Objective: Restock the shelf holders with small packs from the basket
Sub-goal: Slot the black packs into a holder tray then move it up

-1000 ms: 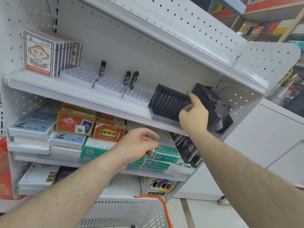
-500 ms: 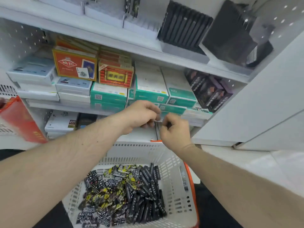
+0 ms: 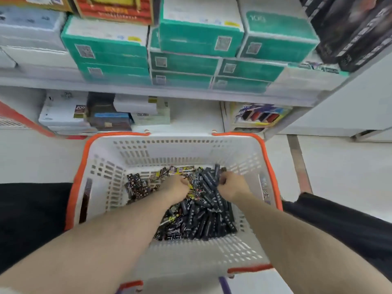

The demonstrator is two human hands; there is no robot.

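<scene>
Shop shelving (image 3: pixel 169 93) fills the upper part of the view, stacked with green and white boxes (image 3: pixel 201 37) in the middle, pale boxes at the left and dark boxes (image 3: pixel 356 32) at the right (the picture is blurred up there, so the print cannot be read). Below the shelf edge a lower tier holds more cartons, white and dark. On the pale floor in front stands a white slotted basket (image 3: pixel 174 153) with an orange rim. Its bottom is covered by a loose heap of small packs (image 3: pixel 203 221), mostly black, some with yellow or patterned wrappers. Both forearms reach down into the basket. The left hand (image 3: pixel 177 186) lies on the heap with its fingers curled into the packs; whether it actually holds one cannot be told. The right hand (image 3: pixel 231 185), apart from the left one, has its fingers curled around the upper ends of some long black packs. Dark clothing shows at both lower sides.
</scene>
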